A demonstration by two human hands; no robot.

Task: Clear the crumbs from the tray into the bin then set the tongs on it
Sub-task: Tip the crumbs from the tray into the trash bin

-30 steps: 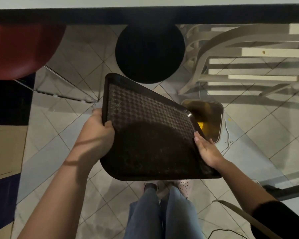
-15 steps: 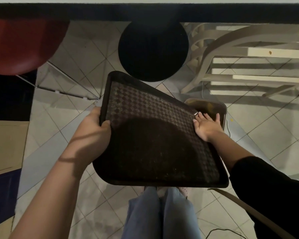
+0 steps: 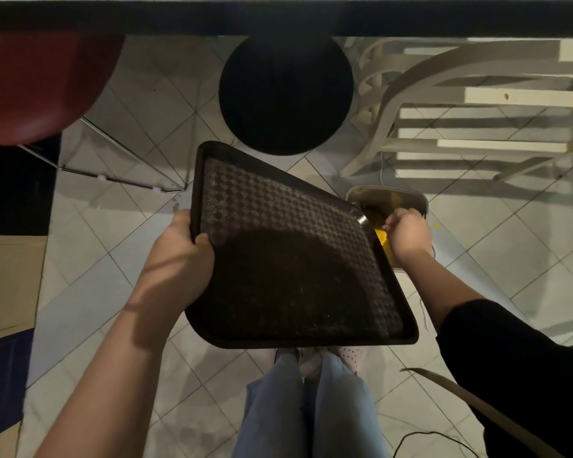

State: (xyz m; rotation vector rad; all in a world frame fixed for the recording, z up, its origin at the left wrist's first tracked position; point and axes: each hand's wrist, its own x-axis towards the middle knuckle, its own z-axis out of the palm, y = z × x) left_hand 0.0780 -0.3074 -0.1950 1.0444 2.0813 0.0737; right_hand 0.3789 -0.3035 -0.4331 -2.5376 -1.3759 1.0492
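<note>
One dark rectangular plastic tray (image 3: 288, 259) with a chequered diamond texture is held in the air over a pale tiled floor (image 3: 113, 246), tilted so that its far right corner dips over the bin; pale crumbs (image 3: 219, 200) speckle its left side and lower part; the left hand (image 3: 179, 256) grips the tray's left rim, thumb curled over the top edge and the other fingers hidden beneath; the right hand (image 3: 409, 234) hangs over the bin just beside the tray's right corner, back towards the camera, fingers curled inward, and whether they pinch anything cannot be told; one small pale rectangular bin (image 3: 387, 190) with rounded corners stands on the floor, partly covered by the tray and the right hand, with one patch of yellow scraps (image 3: 381, 236) showing inside it; the right arm wears one black sleeve (image 3: 510, 358), the left arm is bare; two legs in light blue jeans (image 3: 311, 408) stand below the tray; beyond it lie one round black disc (image 3: 285, 94) on the floor, one red rounded chair seat (image 3: 37, 87) on thin metal legs to the left, and one white slatted plastic chair (image 3: 477, 104) to the right; one thin black cable (image 3: 437, 438) curls on the tiles at lower right.
</note>
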